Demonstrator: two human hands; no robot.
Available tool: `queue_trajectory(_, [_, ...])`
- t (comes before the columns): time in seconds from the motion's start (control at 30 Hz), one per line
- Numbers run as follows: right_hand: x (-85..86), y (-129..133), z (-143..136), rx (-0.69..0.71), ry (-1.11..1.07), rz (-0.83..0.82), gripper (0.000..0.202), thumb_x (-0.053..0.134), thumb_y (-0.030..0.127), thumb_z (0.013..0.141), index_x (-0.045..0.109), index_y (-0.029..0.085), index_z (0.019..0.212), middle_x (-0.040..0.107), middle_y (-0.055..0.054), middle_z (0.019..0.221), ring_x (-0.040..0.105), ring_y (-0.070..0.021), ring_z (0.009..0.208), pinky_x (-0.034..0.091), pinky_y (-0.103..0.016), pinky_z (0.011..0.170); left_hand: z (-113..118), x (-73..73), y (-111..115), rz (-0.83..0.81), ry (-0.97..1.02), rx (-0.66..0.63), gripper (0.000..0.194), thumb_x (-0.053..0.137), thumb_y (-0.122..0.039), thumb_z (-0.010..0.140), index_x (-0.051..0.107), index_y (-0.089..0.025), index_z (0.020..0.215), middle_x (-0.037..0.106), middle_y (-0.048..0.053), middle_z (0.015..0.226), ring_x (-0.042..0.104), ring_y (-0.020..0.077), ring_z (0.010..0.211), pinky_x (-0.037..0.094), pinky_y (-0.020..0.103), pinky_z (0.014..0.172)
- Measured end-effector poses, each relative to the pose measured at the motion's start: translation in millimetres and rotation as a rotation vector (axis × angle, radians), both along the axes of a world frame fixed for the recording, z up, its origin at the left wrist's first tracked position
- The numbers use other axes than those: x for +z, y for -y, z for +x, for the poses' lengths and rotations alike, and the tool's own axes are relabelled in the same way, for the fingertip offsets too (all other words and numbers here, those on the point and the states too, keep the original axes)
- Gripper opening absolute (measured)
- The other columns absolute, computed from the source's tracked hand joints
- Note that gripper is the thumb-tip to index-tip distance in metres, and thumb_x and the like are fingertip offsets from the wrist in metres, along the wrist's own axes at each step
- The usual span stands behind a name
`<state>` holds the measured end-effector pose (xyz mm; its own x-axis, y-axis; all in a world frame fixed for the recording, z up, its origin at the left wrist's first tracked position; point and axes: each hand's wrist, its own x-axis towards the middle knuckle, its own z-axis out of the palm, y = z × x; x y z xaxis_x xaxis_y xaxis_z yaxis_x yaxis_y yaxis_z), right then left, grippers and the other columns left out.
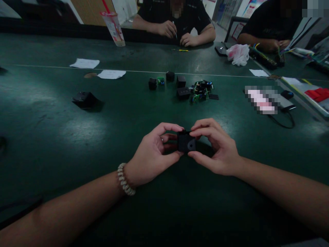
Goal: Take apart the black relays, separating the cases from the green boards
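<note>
Between my two hands is a small black plastic case (185, 142), boxy, with a rounded mark and a dark dot on its face. My left hand (156, 147) grips its left side, index finger at the top edge and thumb at the bottom. My right hand (217, 145) pinches the right side, fingertips along the top and thumb below. Further off lie several similar black cases (183, 93). Beside them is a heap of small green circuit boards (203, 89) with blue and metal parts, and one loose circuit board (161, 81) sits among the cases.
A black angular block (86, 99) stands at left on the green table (123, 113). White papers (111, 74), a drink cup (117, 31) and a plastic bag (238, 55) are farther back. Two people sit opposite. At right are a cable (289, 123) and a tray edge (305, 97).
</note>
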<state>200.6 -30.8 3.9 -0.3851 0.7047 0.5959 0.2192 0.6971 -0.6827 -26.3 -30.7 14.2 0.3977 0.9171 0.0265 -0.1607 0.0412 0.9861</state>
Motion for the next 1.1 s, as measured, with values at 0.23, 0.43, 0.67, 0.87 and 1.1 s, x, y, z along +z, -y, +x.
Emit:
queue_trajectory(0.23, [-0.4, -0.6, -0.5, -0.007, 0.028, 0.005, 0.042, 0.084, 0.023, 0.087, 0.07, 0.027, 0.126, 0.063, -0.01, 0.12, 0.064, -0.0274, 0.111, 0.062, -0.044, 0.085, -0.9, 0.1, 1.7, 0.032, -0.02, -0.001, 0.047, 0.082, -0.002, 0.075, 0.065, -0.019, 0.115, 0.067, 0.008, 0.133, 0.073, 0.0225, 0.114, 0.065, 0.036, 0.096])
queue_trajectory(0.43, [0.2, -0.9, -0.8, -0.015, 0.025, 0.006, 0.054, 0.087, 0.026, 0.084, 0.066, 0.027, 0.134, 0.062, -0.011, 0.122, 0.063, -0.0278, 0.111, 0.062, -0.044, 0.084, -0.7, 1.3, 0.5, 0.025, -0.036, -0.004, 0.05, 0.082, -0.003, 0.075, 0.065, -0.019, 0.118, 0.068, 0.01, 0.133, 0.073, 0.0251, 0.117, 0.064, 0.039, 0.099])
queue_trajectory(0.67, [3.3, -1.3, -1.8, -0.068, 0.106, 0.112, 0.042, 0.086, 0.025, 0.084, 0.07, 0.025, 0.123, 0.063, -0.012, 0.12, 0.064, -0.0292, 0.113, 0.06, -0.05, 0.094, -0.1, 1.4, 0.4, 0.002, -0.043, 0.003, 0.051, 0.082, -0.002, 0.074, 0.065, -0.019, 0.118, 0.068, 0.009, 0.131, 0.073, 0.0219, 0.115, 0.063, 0.036, 0.099])
queue_trajectory(0.87, [5.1, -0.7, -2.3, -0.087, 0.13, 0.126, 0.04, 0.084, 0.025, 0.085, 0.069, 0.026, 0.122, 0.065, -0.012, 0.12, 0.066, -0.0301, 0.113, 0.06, -0.052, 0.094, -0.3, 2.8, 0.1, 0.01, -0.055, 0.006, 0.049, 0.081, -0.003, 0.074, 0.064, -0.019, 0.116, 0.068, 0.009, 0.132, 0.073, 0.0225, 0.114, 0.064, 0.037, 0.098])
queue_trajectory(1.1, [3.7, 1.8, -4.1, -0.057, 0.046, 0.051, 0.04, 0.085, 0.022, 0.082, 0.072, 0.026, 0.12, 0.066, -0.011, 0.119, 0.066, -0.029, 0.113, 0.06, -0.05, 0.094, -1.0, 2.9, 0.0, 0.007, -0.064, 0.001, 0.05, 0.083, -0.005, 0.074, 0.064, -0.019, 0.118, 0.07, 0.01, 0.131, 0.074, 0.0241, 0.116, 0.064, 0.038, 0.099])
